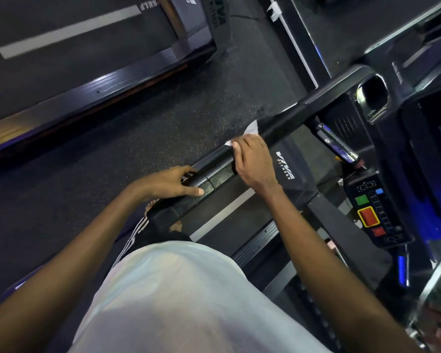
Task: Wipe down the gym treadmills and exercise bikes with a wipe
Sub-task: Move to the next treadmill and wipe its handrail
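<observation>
Crumpled white wipe (252, 128) clamped by right hand (252, 163) on matte black handrail (290, 121) (rounded); left hand (163, 186) grips rail.

Wipe (251, 129): white, crumpled, pressed on the rail under your right hand (252, 164); one corner sticks up past the rail's far edge, another shows at your fingertips.
Rail (290, 121): black padded treadmill side bar, running diagonally from lower left to upper right.
Treadmill (285, 171): black, white logo on the motor cover, white-striped belt below the rail.
Second treadmill (87, 59): black, upper left, well apart across the floor.
</observation>
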Demonstrator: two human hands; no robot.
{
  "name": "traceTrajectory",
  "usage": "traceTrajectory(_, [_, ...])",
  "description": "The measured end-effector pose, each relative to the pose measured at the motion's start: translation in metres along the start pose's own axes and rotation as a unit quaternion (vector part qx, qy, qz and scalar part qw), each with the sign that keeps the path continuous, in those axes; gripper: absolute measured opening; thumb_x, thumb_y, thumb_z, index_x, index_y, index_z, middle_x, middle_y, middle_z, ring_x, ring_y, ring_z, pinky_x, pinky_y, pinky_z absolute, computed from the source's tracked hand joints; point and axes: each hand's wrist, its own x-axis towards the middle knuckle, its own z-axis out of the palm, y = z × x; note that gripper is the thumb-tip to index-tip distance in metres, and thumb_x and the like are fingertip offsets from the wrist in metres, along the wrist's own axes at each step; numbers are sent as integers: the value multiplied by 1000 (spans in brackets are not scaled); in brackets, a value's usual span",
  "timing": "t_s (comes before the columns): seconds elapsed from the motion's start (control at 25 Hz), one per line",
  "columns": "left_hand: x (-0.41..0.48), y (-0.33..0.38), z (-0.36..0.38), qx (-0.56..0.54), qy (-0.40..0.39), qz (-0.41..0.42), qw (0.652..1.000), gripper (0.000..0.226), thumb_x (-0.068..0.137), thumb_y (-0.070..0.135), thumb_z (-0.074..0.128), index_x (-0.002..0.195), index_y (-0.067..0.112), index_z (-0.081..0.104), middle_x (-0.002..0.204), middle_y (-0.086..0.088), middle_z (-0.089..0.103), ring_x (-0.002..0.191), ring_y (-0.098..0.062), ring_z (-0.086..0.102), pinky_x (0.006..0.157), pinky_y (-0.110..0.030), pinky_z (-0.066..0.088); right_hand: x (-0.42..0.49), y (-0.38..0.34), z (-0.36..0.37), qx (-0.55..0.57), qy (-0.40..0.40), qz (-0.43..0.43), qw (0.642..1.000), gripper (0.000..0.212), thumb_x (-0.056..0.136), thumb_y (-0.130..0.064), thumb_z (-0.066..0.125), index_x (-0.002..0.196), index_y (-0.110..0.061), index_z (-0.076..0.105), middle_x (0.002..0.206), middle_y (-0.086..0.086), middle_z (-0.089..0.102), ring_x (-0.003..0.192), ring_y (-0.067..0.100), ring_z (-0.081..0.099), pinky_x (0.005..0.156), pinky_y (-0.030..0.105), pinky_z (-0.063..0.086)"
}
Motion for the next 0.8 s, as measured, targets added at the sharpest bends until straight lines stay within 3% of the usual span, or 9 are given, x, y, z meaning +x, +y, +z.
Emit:
traceTrajectory(0.16, [6,14,1,28,50,30,998,66,89,50,65,145,28,39,142,0,45,124,-18,49,105,-39,42,-32,-21,11,115,86,138,980,44,106,-23,34,147,-10,41,154,5,39,147,16,25,122,36,20])
traceTrajectory(0.32, [16,26,6,80,67,48,993,58,95,43,59,146,24,39,143,-5,48,121,-19,52,100,-36,45,-55,-50,18,240,87,230,939,55,107,-21,30,156,-7,11,165,6,3,152,13,-5,123,28,5])
traceTrajectory(0.44, [18,34,16,71,97,46,992,49,99,38,53,144,20,42,137,-5,51,117,-20,54,97,-33,43,-58,-46,18,262,59,219,938,59,107,-27,29,157,-8,2,165,5,-7,151,12,-12,120,20,-2])
traceTrajectory(0.52, [17,40,32,64,158,70,983,43,103,34,44,142,15,44,132,-8,53,120,-22,53,99,-32,41,-48,-33,16,260,56,236,935,62,107,-31,27,157,-12,-4,164,3,-13,150,11,-16,122,26,0])
traceTrajectory(0.68, [18,39,61,177,266,90,943,50,106,41,26,144,13,39,129,-13,56,116,-28,55,99,-44,45,-35,-33,11,343,51,318,882,65,106,-42,21,155,-19,-15,160,-4,-27,149,9,-17,123,36,11])
traceTrajectory(0.8, [21,39,64,233,277,81,929,56,105,45,23,149,12,33,136,-15,54,119,-29,54,102,-44,42,-53,-59,9,458,62,292,837,65,107,-39,22,150,-26,-24,156,-11,-31,150,7,-6,123,33,6])
